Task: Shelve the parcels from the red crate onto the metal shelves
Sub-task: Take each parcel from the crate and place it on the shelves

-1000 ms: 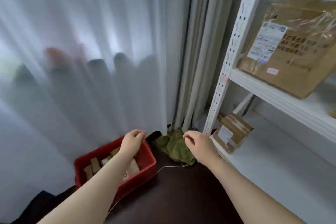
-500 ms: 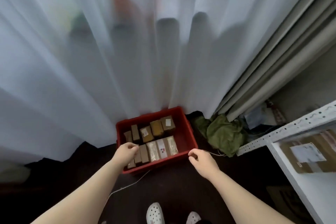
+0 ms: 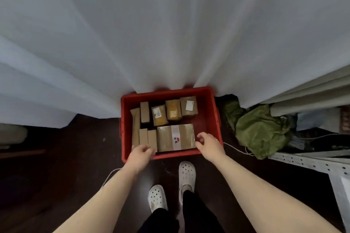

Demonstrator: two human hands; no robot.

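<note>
Right hand [image 3: 207, 143]: fingers loosely curled and spread, holding nothing, poised at the right end of the large parcel [image 3: 164, 138]. Contact with it could not be confirmed.

Left hand [image 3: 141, 155]: fingers loosely curled, empty, over the near rim of the red crate [image 3: 207, 117], at the lower ends of the slim parcels [image 3: 147, 138].

The large parcel lay flat in the near half of the crate, at frame centre. Its long axis ran left to right and a white label band crossed its middle. It sat between the two hands. The right hand was nearer, at its short right edge; the left was off its lower left corner, with the slim parcels just beside.

A far row of smaller parcels [image 3: 173, 109] stood toward the curtain [image 3: 170, 34]. The crate rested on the dark floor [image 3: 75, 157].

The metal shelves [image 3: 306, 161] showed at lower right of the frame, beyond a green cloth [image 3: 263, 130].

Judgement: a two-hand lift by the short ends looked likely, with the left hand needing to shift right.
</note>
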